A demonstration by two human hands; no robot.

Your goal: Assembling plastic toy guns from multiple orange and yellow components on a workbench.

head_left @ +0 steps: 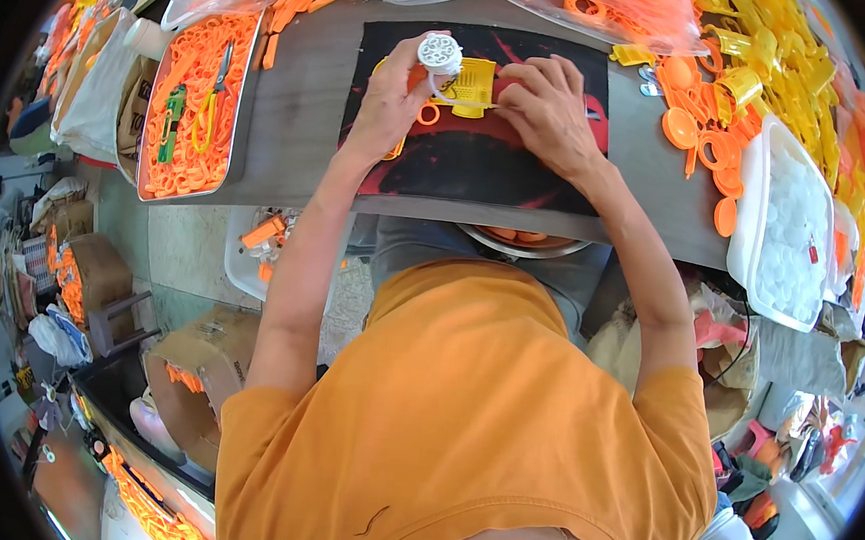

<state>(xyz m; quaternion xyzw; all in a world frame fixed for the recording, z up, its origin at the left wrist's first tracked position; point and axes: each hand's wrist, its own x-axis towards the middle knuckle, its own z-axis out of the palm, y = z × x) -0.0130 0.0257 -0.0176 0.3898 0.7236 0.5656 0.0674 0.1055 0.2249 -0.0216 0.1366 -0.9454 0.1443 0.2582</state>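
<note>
Above the dark mat (459, 172), my left hand (392, 97) is closed around a white round piece (440, 54) with several holes in its top face. A thin pale strip (456, 101) curves from below that piece toward my right hand (546, 112). The right fingers are bent and pinched at the strip's far end; their tips are partly hidden. Between the hands lies a flat yellow plastic part (474, 80). Beside my left fingers is a small orange ring (428, 114). More yellow plastic shows partly behind the left hand.
At left stands a tray (238, 146) of orange parts with scissors (223, 65) and a green-handled tool (171, 121). Orange scoops (679, 129) and yellow parts (752, 72) pile up at right, near a white tub (753, 207) of clear pieces. Plastic bags (611, 12) line the far side.
</note>
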